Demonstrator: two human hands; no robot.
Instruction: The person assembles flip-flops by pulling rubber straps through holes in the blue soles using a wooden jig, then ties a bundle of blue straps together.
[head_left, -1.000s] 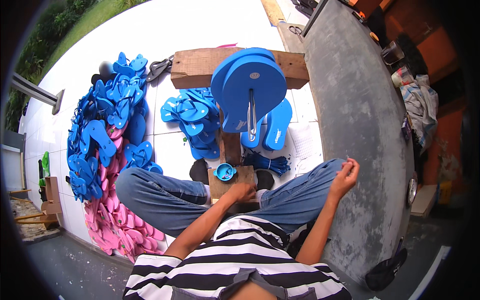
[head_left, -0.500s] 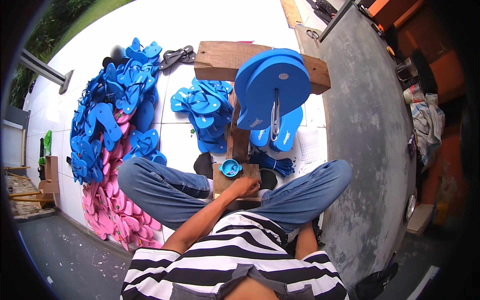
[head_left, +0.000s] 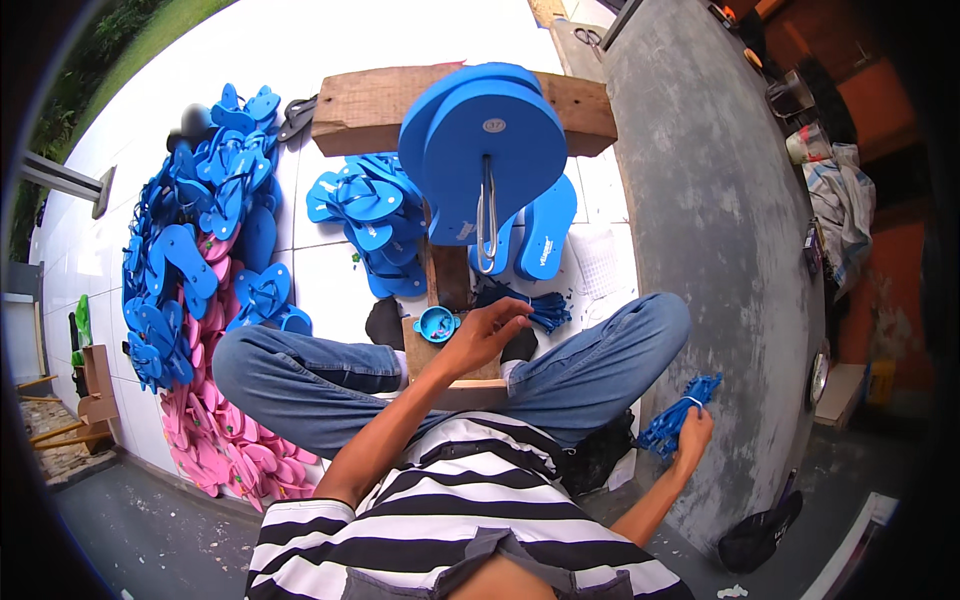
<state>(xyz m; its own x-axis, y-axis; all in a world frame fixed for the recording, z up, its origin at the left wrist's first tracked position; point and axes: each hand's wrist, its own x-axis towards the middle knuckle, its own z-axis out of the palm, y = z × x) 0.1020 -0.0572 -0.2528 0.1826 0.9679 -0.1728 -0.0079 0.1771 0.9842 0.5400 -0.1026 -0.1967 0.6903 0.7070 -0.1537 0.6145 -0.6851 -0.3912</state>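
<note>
Down at my right side, my right hand [head_left: 694, 431] is closed around a bundle of blue flip-flop straps [head_left: 672, 420] bound with a white tie. My left hand [head_left: 485, 332] hovers between my knees with nothing in it, fingers loosely stretched out. Beside its fingertips, another bundle of blue straps [head_left: 549, 311] lies on the tiles. A small blue cup [head_left: 438, 323] with little bits inside stands on the wooden base to the left of that hand. Above, stacked blue flip-flop soles [head_left: 490, 150] rest against a wooden crossbar [head_left: 360, 108], with a long metal loop [head_left: 487, 225] hanging at their front.
Blue flip-flops [head_left: 370, 205] lie heaped behind the base, and loose blue soles [head_left: 547, 230] lie to the right of the post. Further left spreads a long pile of blue and pink flip-flops [head_left: 225, 420]. A grey concrete ledge [head_left: 690, 200] runs along my right.
My right hand has come out from beside my body with the strap bundle in it. My left hand has lifted off the wooden base and its fingers have opened. The view has shifted slightly.
</note>
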